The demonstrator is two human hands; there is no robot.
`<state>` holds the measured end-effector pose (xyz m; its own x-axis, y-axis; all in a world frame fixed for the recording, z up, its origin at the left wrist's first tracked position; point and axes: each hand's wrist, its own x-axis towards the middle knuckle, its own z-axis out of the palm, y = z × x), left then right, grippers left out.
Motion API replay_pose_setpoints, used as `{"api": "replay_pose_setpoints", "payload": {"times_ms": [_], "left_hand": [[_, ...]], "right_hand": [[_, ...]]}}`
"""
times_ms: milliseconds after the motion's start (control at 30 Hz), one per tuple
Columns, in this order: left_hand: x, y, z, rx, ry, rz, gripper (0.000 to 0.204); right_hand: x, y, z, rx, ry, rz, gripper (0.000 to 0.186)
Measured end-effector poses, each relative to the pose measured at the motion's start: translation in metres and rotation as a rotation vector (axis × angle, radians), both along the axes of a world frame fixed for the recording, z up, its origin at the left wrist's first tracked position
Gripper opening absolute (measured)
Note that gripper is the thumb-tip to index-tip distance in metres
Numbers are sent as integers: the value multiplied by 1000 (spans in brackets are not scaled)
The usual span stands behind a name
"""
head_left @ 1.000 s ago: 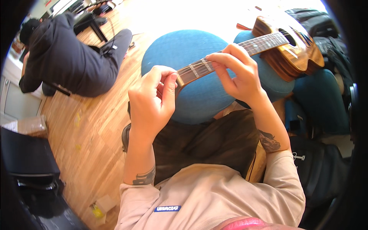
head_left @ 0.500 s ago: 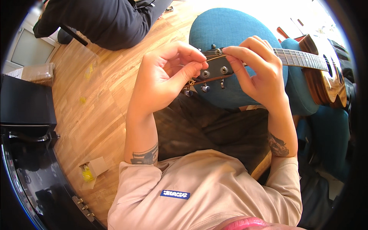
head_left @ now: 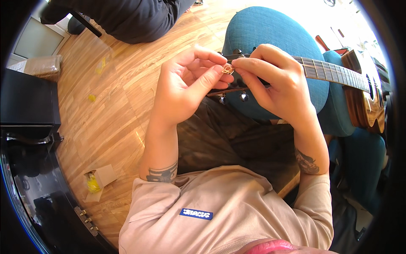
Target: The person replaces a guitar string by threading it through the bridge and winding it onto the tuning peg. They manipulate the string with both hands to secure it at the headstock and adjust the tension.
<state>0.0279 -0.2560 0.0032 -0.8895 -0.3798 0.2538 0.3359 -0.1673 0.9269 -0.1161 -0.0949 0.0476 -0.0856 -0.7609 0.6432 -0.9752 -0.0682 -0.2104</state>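
Observation:
A thin gold guitar string (head_left: 228,69), curled into small loops, is held between my two hands above the headstock of an acoustic guitar (head_left: 338,75). My left hand (head_left: 179,95) pinches the loops between thumb and fingers, its other fingers curled behind. From the right, my right hand (head_left: 281,84) pinches the string with thumb and forefinger close to the loops. Both hands hide most of the dark headstock. Two silver tuning pegs (head_left: 244,96) show below them. The guitar's neck runs right across a blue upholstered seat (head_left: 270,31), and its wooden body lies at the far right.
A person in dark clothes (head_left: 131,23) is at the upper left. On the wooden floor stands an open small cardboard box (head_left: 106,174) with yellow stuff inside. A black cabinet (head_left: 29,101) and a wrapped package (head_left: 44,67) line the left side.
The string stretched between my fingertips is now bunched in loops there. My hands have come closer together, the right one shifting left. The view has moved slightly.

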Motion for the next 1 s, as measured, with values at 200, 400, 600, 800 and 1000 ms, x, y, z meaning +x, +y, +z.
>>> {"api": "replay_pose_setpoints", "payload": {"times_ms": [200, 400, 600, 800, 1000], "left_hand": [[4, 2, -1, -122, 103, 36, 20], [2, 7, -5, -183, 93, 82, 16], [1, 6, -6, -88, 4, 121, 12], [-1, 7, -7, -61, 2, 85, 10], [-2, 11, -10, -94, 17, 101, 4]], "right_hand": [[2, -3, -2, 2, -5, 5, 10], [3, -6, -5, 10, -33, 13, 12], [6, -6, -2, 12, -111, 49, 16], [0, -9, -8, -4, -52, 87, 11], [6, -10, 0, 54, -72, 82, 6]]}}
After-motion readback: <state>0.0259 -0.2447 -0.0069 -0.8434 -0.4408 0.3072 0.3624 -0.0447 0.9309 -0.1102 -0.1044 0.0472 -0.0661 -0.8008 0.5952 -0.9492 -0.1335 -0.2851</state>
